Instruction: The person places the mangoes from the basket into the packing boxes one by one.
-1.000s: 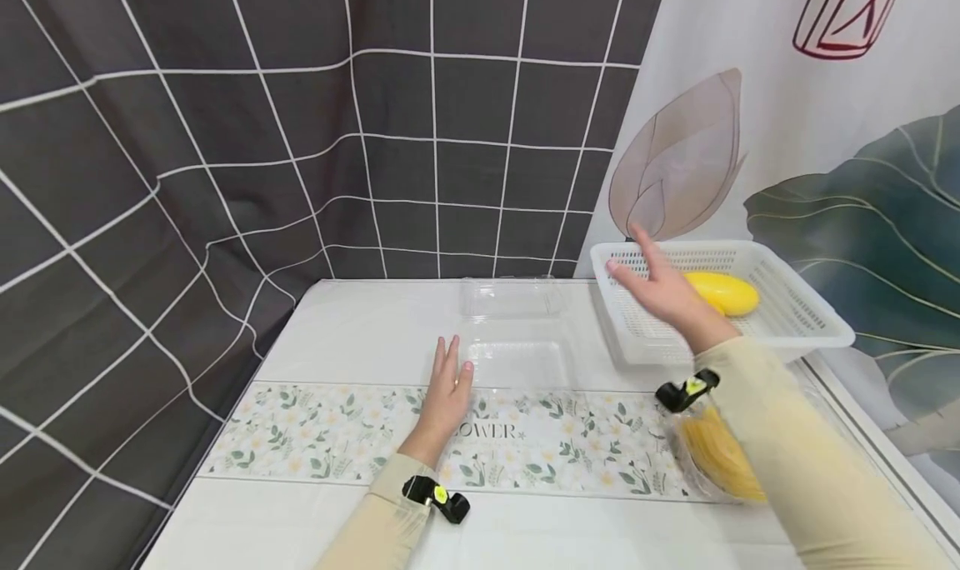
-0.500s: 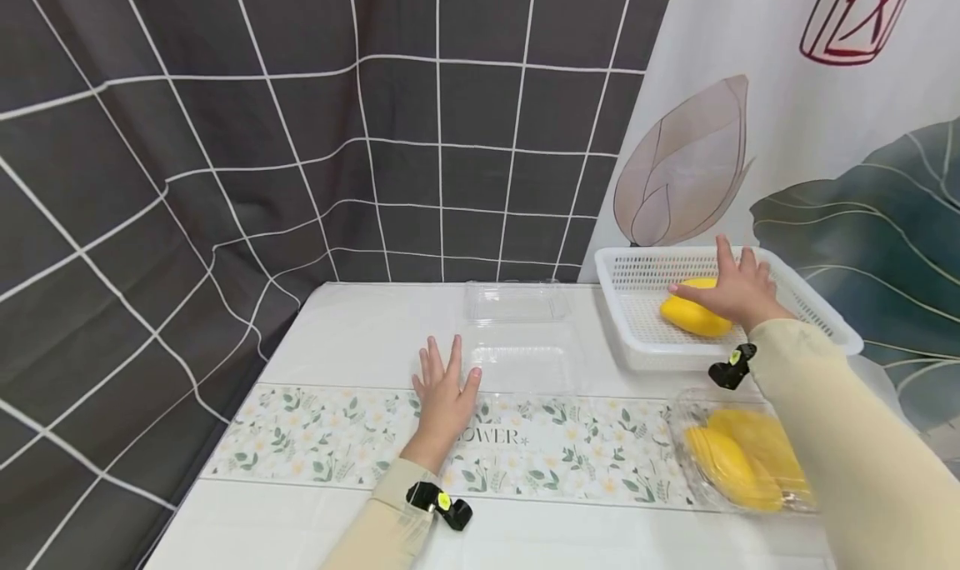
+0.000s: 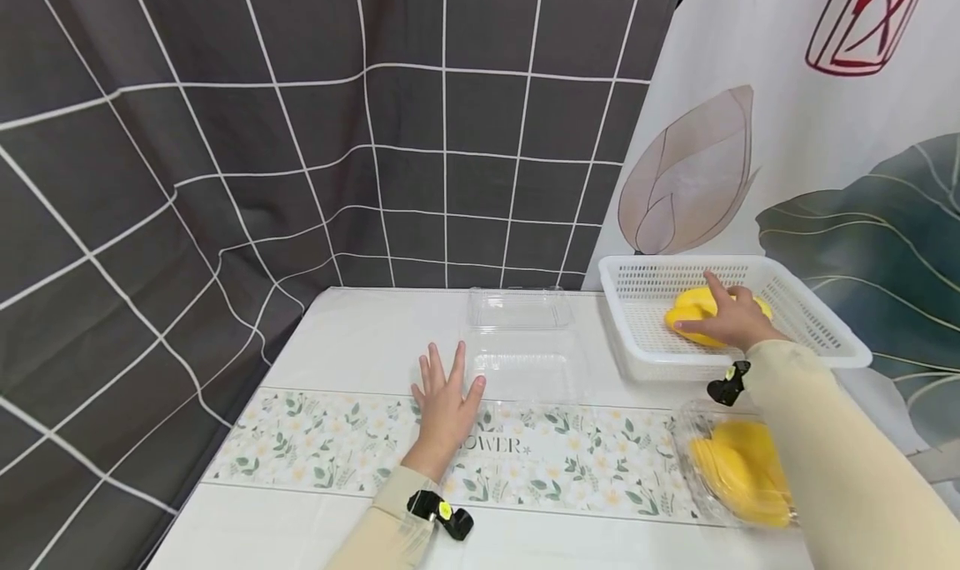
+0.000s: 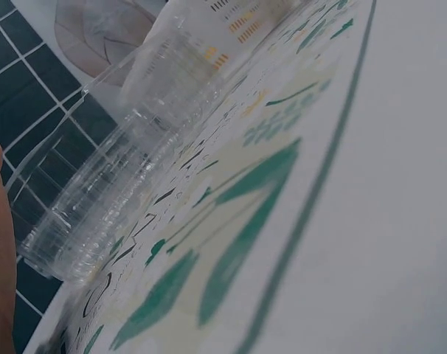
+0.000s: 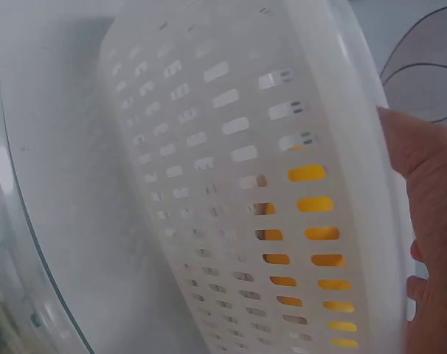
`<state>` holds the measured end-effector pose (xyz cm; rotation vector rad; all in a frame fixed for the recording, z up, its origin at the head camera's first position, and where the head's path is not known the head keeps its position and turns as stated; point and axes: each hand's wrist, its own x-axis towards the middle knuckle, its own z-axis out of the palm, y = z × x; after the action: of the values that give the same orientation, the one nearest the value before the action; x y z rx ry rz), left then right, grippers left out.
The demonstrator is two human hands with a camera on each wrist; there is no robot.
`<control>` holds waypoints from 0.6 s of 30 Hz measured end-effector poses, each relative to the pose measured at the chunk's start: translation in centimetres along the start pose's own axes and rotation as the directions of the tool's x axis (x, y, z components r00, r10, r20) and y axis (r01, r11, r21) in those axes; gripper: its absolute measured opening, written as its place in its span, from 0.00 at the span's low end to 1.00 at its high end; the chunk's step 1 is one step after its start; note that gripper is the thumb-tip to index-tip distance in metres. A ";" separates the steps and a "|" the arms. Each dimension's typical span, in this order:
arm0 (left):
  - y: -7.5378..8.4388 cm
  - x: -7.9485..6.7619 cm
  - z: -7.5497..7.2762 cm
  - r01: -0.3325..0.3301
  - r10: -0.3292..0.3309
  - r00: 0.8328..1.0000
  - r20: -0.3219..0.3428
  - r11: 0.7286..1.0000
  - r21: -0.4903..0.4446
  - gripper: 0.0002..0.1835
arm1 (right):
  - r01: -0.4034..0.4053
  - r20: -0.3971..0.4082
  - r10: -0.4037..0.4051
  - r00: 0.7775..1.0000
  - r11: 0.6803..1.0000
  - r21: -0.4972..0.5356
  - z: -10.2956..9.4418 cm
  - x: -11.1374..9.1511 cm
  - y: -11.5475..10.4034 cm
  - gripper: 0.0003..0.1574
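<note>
Yellow pieces [image 3: 693, 305] lie in a white perforated basket [image 3: 667, 359], directly beneath the right grip [image 3: 735, 318]. In the head view, this grip reaches over the basket's near rim with thumb and index finger extended and well apart; whether its fingers touch the pieces cannot be told. Nearer the person, just below the right grip and partly hidden by the beige sleeve [image 3: 840, 445], stands a filled clear container [image 3: 686, 449], its yellow contents [image 3: 731, 474] showing through the plastic. The left grip [image 3: 444, 416] rests palm down on the table [image 3: 360, 341], fingers straight and spread, its palm over the floral band [image 3: 315, 437]. Just to the right of the left grip lies an unfolded clear container [image 3: 525, 374], one shallow half beyond the other; contact with the thumb cannot be made out. Beyond both grips hang a dark gridded curtain [image 3: 480, 103] and a pale curtain [image 3: 701, 166] with leaf prints.

Left wrist view: part of the left grip enters at the left edge, with the unfolded clear container beside it and the basket farther off.

Right wrist view: the right grip shows at the basket's rim, its fingertips concealed; yellow appears through the wall slots nearest it.
</note>
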<state>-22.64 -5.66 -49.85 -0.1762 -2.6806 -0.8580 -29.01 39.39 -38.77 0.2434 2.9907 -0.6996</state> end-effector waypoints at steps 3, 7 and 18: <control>0.0 0.0 0.0 0.001 -0.001 1.000 0.002 1.000 -0.010 0.34 | -0.013 0.034 0.013 0.999 1.000 0.002 0.1 0.0 -0.2 0.77; 0.0 0.0 0.1 0.002 -0.002 1.000 0.010 1.000 -0.016 0.33 | -0.034 0.068 0.034 0.997 0.999 -0.006 0.4 -0.1 -0.3 0.79; -0.2 -0.1 0.1 -0.012 0.012 1.000 -0.004 1.000 -0.019 0.32 | -0.109 0.170 0.106 0.980 0.994 0.013 2.0 0.7 0.1 0.72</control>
<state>-22.62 -5.79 -50.08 -0.1947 -2.6656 -0.8792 -29.62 38.74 -40.67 0.3268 2.7869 -0.7041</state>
